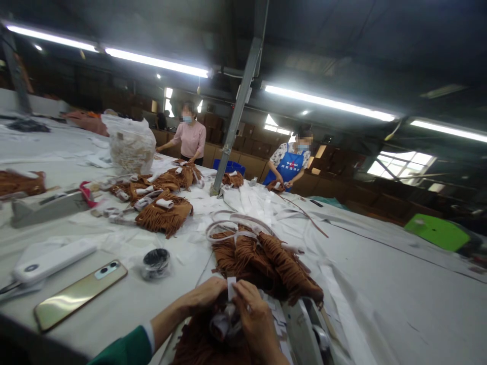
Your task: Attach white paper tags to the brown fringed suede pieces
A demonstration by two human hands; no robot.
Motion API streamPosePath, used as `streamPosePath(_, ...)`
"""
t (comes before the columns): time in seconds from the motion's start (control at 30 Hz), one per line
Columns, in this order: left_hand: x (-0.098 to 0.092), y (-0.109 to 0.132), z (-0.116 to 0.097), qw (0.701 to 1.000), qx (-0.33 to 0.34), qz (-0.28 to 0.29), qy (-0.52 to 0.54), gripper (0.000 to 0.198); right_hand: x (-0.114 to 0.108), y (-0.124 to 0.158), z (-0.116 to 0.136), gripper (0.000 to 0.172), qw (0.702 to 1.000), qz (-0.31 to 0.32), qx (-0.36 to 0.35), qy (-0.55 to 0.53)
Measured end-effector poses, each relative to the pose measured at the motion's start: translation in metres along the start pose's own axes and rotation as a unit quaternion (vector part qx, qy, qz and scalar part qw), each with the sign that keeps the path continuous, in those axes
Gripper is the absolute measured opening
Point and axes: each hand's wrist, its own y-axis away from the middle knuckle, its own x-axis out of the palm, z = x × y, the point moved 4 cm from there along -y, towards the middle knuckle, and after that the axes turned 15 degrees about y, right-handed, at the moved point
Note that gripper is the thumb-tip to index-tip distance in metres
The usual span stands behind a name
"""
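Observation:
My right hand (pixel 255 312) pinches a small white paper strip (pixel 231 288) between thumb and fingers. Close beside it, my left hand (pixel 210 294) is closed at the strip's other side, its fingertips partly hidden. Under both hands lies a brown fringed bag (pixel 198 339), with a wrapped whitish bundle (pixel 224 324) on top of it. Just beyond my hands is a pile of more brown fringed bags (pixel 258 253) with pale looped straps (pixel 243 220). A grey tape dispenser (pixel 304 324) stands right of my right hand.
On the left are a phone (pixel 81 294), a white handheld device (pixel 55 261), a black roll in plastic (pixel 155 261) and another dispenser (pixel 53 205). More fringed bags (pixel 163 213) lie ahead. A metal post (pixel 238 111) rises from the table. Two people (pixel 192 137) work across it.

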Motion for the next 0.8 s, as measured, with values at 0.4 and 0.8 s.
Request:
streamPosePath(0.4, -0.011, -0.013, 0.014, 0.995, 0.013, -0.086, -0.049, 0.033, 0.007, -0.012, 0.003, 0.034, 0.988, 0.110, -0.050, 0.094)
streamPosePath(0.8, -0.015, -0.028, 0.019, 0.990, -0.002, -0.133, -0.041, 0.021, 0.004, -0.011, 0.013, 0.037, 0.982, 0.098, -0.082, 0.141)
